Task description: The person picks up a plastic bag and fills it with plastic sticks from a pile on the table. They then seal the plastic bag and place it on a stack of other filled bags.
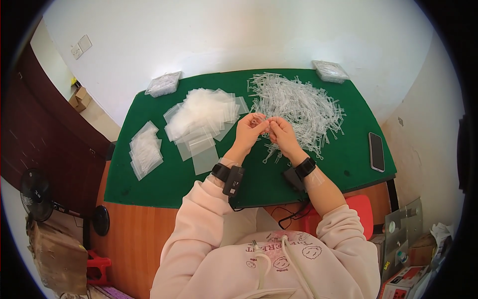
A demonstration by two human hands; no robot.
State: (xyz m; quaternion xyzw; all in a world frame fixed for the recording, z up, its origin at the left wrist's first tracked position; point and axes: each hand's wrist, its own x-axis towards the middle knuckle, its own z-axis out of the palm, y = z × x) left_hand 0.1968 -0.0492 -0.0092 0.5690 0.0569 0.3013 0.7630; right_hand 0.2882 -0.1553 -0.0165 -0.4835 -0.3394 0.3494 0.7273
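Note:
My left hand (249, 131) and my right hand (282, 133) meet over the near left edge of a heap of slim clear plastic sticks (294, 102), some with a small loop at one end. Both hands are closed, fingertips pinched together and touching or almost touching. Something small and clear seems to be between the fingers, too fine to make out. Left of the hands lies a spread pile of flat clear zip bags (201, 114). Farther left, a smaller stack of bags (146, 151) looks filled with whitish contents.
The green-covered table (174, 187) carries a clear box (164, 84) at back left, another clear box (330, 72) at back right, and a phone (376, 151) at the right edge. A black device (294, 178) lies by my right wrist. A red stool (359, 214) stands below.

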